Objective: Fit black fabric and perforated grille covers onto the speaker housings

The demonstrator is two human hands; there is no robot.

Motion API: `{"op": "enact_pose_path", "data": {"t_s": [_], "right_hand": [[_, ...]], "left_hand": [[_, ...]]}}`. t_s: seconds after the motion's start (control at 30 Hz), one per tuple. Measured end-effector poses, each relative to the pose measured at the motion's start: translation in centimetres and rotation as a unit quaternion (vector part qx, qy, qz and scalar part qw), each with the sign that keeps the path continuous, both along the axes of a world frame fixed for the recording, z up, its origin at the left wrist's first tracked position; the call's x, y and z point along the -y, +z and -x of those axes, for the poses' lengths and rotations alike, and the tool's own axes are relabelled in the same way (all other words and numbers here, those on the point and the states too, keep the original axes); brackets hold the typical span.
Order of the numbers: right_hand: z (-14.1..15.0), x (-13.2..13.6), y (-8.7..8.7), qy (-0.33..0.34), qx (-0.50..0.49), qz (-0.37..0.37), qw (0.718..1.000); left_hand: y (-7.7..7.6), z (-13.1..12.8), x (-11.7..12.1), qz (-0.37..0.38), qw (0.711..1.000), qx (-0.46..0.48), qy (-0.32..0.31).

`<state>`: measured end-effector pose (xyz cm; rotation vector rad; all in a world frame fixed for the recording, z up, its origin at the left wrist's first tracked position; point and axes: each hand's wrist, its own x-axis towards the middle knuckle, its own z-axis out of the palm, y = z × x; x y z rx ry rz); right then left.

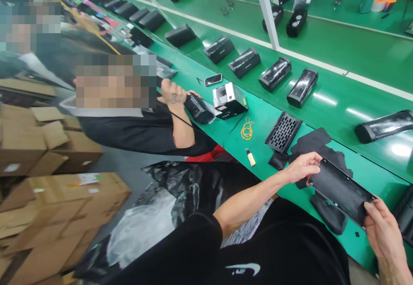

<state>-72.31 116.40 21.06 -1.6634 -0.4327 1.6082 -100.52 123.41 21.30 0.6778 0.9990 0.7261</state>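
Note:
A black rectangular panel (340, 187), with small clips along its edges and a dark sheet-like inner face, is held above the green bench. My left hand (303, 167) pinches its upper left end. At the lower right end, my right hand (383, 227) grips it with the thumb lying on the inner face. Thin black sheets (311, 142), perhaps fabric, lie on the bench behind the panel. Beside them rests a black slotted grille (284, 131). Another dark piece of material (329, 214) lies partly hidden below the panel.
Black speaker-like housings (302, 88) stand in a row on the green conveyor (338, 121). A small bottle (250, 157), yellow bands (247, 129) and a boxy device (229, 100) sit to the left. A co-worker's hand (174, 91) is near another housing (199, 108). Cardboard boxes (74, 207) fill the left floor.

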Motion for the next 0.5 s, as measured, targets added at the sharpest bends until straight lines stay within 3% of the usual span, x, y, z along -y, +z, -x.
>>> {"op": "enact_pose_path", "data": {"t_s": [0.17,0.3,0.5], "right_hand": [[-0.06,-0.03,-0.10,0.035,0.023,-0.023,0.999],[-0.11,0.13,-0.14,0.035,0.053,-0.030,0.998],[-0.32,0.17,-0.05,0.010,0.022,-0.021,0.999]], "left_hand": [[-0.49,0.18,0.06,-0.007,1.000,0.004,-0.007],[-0.66,0.12,0.12,-0.009,1.000,0.003,-0.003],[-0.58,-0.07,0.11,-0.007,1.000,0.009,0.006]]}}
